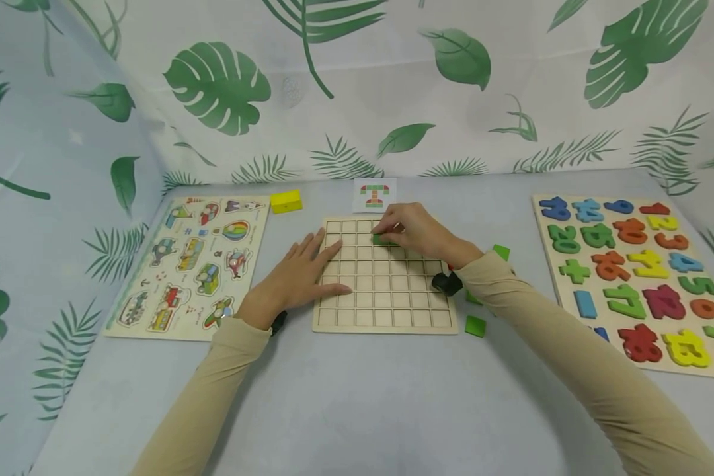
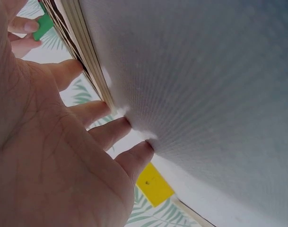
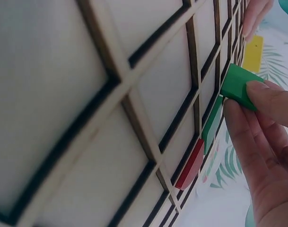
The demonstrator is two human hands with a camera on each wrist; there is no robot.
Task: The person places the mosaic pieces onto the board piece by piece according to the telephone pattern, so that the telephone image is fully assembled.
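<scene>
My right hand (image 1: pixel 415 230) pinches a green square block (image 3: pixel 238 84) between thumb and fingers, close over the far rows of a wooden grid board (image 1: pixel 387 320). In the right wrist view, another green block (image 3: pixel 213 124) and a red piece with a curved side (image 3: pixel 191 165) sit in neighbouring cells along the board's far edge. My left hand (image 1: pixel 290 281) rests at the board's left edge with fingers spread, the thumb and index finger reaching over the grid. From the left wrist, its fingertips show at the board's side and on the table.
A card (image 1: pixel 359 205) with a red, green and orange block pattern lies behind the board. Loose green blocks (image 1: pixel 475 326) lie on its right, partly under the right forearm. A yellow block (image 1: pixel 286 201), a vehicle puzzle (image 1: pixel 187 264) and a number puzzle (image 1: pixel 615 264) flank it.
</scene>
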